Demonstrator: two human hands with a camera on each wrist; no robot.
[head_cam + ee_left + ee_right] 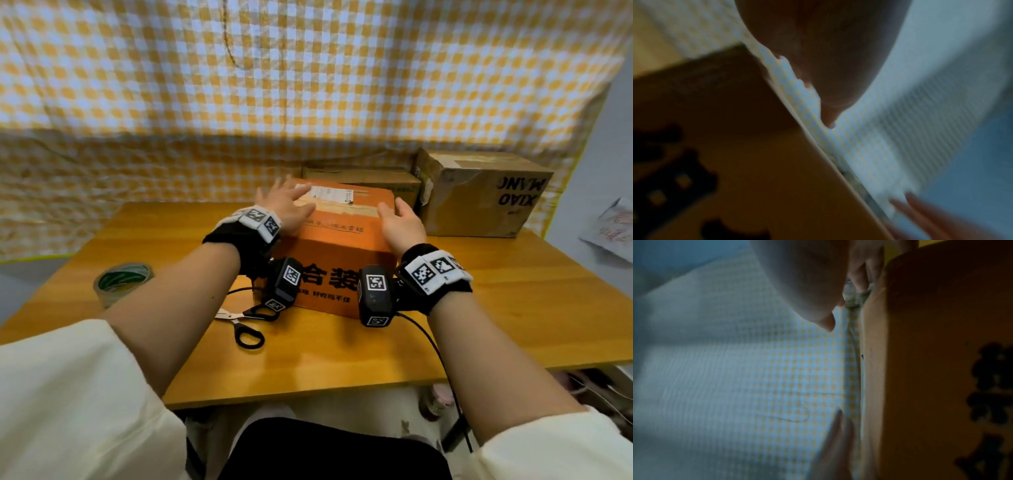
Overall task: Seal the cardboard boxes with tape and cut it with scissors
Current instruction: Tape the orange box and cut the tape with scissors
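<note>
An orange cardboard box (337,253) with black print and a white label stands in the middle of the wooden table (513,308). My left hand (286,202) lies on the box's top left part with fingers spread and straight. My right hand (400,219) is open, palm inward, at the top right corner. A tape roll (122,282) with a green core sits at the table's left. Black-handled scissors (245,323) lie in front of the box's left corner. Both wrist views are blurred, showing the orange box (735,154) (941,369) beside each palm.
Two brown cardboard boxes stand behind the orange one: a flat one (363,176) and a taller one (479,195) with black letters at the back right. A yellow-checked cloth (239,85) hangs behind the table. A black cable (442,363) runs from my right wrist over the front edge.
</note>
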